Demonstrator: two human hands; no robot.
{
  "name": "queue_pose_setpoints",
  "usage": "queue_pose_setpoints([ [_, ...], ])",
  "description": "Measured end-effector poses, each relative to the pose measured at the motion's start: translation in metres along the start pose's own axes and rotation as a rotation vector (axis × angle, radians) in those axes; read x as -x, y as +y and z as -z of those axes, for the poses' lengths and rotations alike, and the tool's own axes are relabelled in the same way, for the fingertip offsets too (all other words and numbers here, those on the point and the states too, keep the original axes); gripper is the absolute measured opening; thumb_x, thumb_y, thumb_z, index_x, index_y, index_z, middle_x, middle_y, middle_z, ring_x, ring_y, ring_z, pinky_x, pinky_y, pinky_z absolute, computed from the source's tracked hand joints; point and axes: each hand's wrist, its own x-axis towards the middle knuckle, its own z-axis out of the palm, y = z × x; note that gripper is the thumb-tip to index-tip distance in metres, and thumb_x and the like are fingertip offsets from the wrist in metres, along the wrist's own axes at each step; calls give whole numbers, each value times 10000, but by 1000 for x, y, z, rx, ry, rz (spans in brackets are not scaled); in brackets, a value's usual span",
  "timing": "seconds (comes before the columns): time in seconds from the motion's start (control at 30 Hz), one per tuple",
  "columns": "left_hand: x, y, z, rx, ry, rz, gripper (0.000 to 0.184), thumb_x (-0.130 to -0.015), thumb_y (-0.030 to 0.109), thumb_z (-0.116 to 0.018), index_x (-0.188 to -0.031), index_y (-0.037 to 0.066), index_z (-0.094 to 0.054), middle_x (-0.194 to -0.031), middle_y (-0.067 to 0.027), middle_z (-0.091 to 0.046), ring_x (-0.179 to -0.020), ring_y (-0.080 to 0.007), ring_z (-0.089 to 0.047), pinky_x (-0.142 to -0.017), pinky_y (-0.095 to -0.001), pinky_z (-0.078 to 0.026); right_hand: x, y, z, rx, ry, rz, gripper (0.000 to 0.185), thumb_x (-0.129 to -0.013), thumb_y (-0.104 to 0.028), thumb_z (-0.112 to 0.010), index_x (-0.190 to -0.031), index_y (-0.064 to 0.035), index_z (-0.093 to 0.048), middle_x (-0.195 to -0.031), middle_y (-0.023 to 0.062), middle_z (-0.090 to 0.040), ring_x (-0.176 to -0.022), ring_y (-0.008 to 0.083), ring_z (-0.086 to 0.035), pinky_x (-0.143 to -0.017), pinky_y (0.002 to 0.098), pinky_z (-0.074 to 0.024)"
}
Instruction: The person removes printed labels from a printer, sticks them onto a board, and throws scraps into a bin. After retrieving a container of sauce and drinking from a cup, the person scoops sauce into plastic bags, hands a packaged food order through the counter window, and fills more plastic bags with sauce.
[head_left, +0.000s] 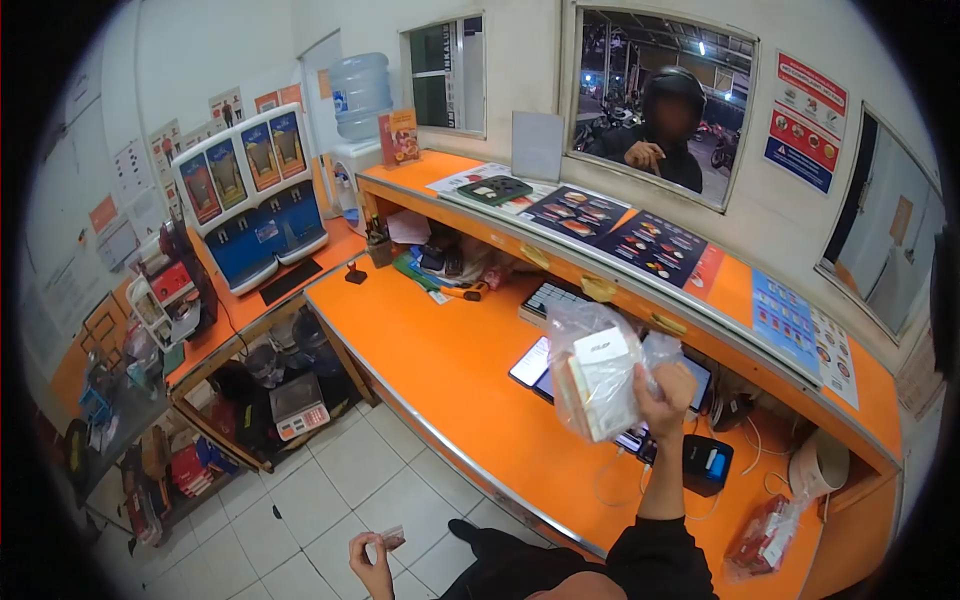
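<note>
My right hand (665, 398) is closed round the gathered top of a clear plastic bag (597, 378), raised above the orange counter (440, 350). Inside the bag is a whitish packet with a white slip on it. Low in the view, over the tiled floor, my left hand (372, 560) pinches a small brownish item (393, 538), too small to name. Phones or tablets lie behind and beside the bag, one lit screen (530, 361) showing at its left. A black box with a blue item (708, 464) sits right of my right forearm.
A person in a dark helmet (672, 110) stands outside the window. Menus (655, 245) lie along the raised shelf. A drink dispenser (250, 190) and water cooler (360, 95) stand left. Another bagged red item (765, 535) rests at the counter's right, near a white bucket (818, 465).
</note>
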Motion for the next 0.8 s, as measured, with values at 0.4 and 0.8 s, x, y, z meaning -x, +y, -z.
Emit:
queue_pose_setpoints([
  [0.4,-144,-36,32,95,52,-53,152,-894,133,-561,-935,-12,-545,-815,-148,-629,-721,-228,-620,-707,-360,-519,-183,167,-105,-178,391,-503,359,-802,-266,-662,-683,57,-559,-574,28,-484,-589,93,-403,-547,305,-369],
  [0.8,-246,-103,71,-439,26,-569,267,-890,249,-575,-855,-14,-597,-819,-98,-639,-761,-211,-594,-740,-285,-494,-172,323,-223,101,253,-870,604,-688,-411,-686,-984,105,-581,-984,294,-591,-945,391,-582,-836,428,-426],
])
